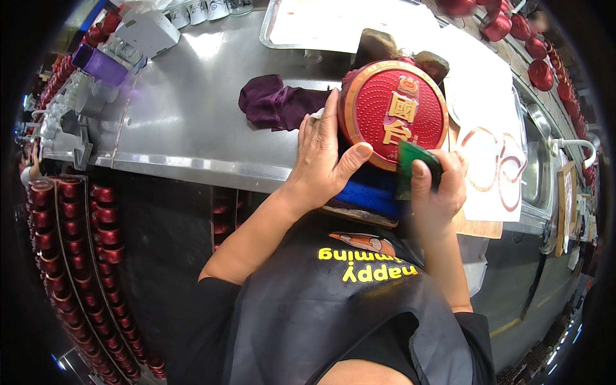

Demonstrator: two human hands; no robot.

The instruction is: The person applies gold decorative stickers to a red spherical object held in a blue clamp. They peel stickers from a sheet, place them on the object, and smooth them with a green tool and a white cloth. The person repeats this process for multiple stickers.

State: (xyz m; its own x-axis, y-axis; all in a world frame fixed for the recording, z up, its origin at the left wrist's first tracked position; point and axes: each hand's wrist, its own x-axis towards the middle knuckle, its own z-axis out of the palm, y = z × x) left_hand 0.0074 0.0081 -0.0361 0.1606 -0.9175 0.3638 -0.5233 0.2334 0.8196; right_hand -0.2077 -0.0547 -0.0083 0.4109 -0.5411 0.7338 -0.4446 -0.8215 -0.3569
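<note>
A round red bottle (378, 109), flat-faced with a gold rim and raised gold lettering, leans tilted in front of me. My left hand (324, 157) lies along its left edge, fingers stretched out and thumb spread toward the lower rim. Between thumb and fingers, my right hand (443, 186) pinches a flat green scraper (412, 163) against or just over the lower right of the bottle's face. Whether it touches is blurred. Blue cloth (371, 191) shows under the bottle, and dark brown blocks (377, 46) stand behind it.
A crumpled purple cloth (282, 106) lies on the steel table (192, 109) to the left. Ring-shaped gold-and-red strips (481, 160) rest on white paper at right, before a sink (536, 167). Red bottles (70, 224) fill racks at lower left; a white box (149, 32) stands far left.
</note>
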